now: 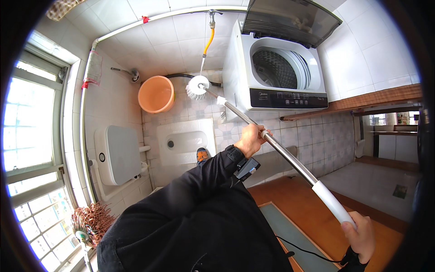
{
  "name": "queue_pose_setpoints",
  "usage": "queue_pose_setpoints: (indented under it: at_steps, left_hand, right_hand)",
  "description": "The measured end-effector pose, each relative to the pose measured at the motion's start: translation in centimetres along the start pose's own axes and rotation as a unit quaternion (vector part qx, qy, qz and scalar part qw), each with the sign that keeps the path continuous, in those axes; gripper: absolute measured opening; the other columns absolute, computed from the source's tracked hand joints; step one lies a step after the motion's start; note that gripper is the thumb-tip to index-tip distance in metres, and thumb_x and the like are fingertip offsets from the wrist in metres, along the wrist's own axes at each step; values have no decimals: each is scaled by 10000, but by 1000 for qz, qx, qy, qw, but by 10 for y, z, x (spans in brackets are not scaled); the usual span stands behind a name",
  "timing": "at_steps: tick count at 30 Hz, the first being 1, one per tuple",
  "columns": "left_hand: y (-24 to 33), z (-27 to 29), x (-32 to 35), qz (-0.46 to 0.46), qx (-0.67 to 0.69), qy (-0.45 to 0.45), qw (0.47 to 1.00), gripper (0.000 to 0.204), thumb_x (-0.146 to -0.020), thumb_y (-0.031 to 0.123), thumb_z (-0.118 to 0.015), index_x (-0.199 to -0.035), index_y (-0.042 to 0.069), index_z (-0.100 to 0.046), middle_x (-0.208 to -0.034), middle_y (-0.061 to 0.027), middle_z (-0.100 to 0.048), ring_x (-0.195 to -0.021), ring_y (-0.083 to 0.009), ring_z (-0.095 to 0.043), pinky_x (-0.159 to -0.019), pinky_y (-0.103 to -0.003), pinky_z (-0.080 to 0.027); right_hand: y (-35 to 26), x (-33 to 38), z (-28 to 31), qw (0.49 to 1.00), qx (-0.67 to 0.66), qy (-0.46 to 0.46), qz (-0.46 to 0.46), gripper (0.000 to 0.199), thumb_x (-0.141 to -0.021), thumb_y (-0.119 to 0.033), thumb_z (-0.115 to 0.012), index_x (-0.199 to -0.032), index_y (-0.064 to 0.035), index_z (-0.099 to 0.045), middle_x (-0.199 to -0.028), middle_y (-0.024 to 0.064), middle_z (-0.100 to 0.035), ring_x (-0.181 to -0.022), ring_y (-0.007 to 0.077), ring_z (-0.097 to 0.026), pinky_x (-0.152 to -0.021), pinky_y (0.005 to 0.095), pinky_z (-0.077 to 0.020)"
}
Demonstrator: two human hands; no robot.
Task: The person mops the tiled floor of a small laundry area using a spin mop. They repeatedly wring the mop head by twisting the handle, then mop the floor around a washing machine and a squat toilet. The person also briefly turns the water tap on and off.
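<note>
A spin mop slants across the view, with a steel pole (pixel 292 159), a white handle grip (pixel 333 201) and a round white head (pixel 198 86) with fringe. My left hand (pixel 250 139) is closed round the middle of the pole, by a collar. At the lower right, my right hand (pixel 360 235) is wrapped round the end of the white grip. Water (pixel 202 67) runs from a yellow hose (pixel 209 43) on the wall tap (pixel 212 20) down onto the mop head, which is held above the tiled floor.
An orange bucket (pixel 156 94) stands left of the mop head. Nearer is a squat toilet (pixel 206 131), with my shoe (pixel 202 155) at its edge. A washing machine (pixel 231 68) with raised lid stands right. A cistern (pixel 118 154) and a brown string mop (pixel 93 222) are at the left.
</note>
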State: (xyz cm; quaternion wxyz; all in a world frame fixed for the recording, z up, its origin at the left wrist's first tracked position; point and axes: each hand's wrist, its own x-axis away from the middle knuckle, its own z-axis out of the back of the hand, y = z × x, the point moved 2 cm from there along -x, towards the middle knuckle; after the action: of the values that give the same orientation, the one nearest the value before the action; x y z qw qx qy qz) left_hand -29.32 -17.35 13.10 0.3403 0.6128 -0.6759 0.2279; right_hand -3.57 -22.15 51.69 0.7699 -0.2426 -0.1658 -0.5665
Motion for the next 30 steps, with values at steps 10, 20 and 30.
queue_pose_setpoints:
  at_steps: [10,20,30]
  left_hand:
    - [4,6,-13,-14,-130,13,991,158,-999,56,-520,-1071,-78,-480,-981,-141,-547,-903,-275,-629,-864,-469,-582]
    - [19,8,-6,-36,-178,16,983,114,-969,93,-605,-917,17,-538,-764,-22,-489,-702,-164,-544,-795,-405,-582]
    - [82,10,-10,-89,-71,-32,993,113,-944,42,-529,-968,-65,-500,-843,-132,-557,-792,-248,-604,-787,-407,-550]
  right_hand:
    - [8,-6,-1,977,-110,-96,-153,313,-839,-265,-669,-914,38,-646,-568,80,-583,-481,175,-567,-490,312,-427]
    - [-9,-10,-10,989,-104,-83,-61,371,-750,-208,-721,-1016,39,-648,-656,115,-615,-561,198,-604,-557,311,-462]
    - [-116,-10,20,922,104,178,329,293,-796,-76,-600,-1060,45,-638,-966,208,-699,-925,327,-691,-822,415,-520]
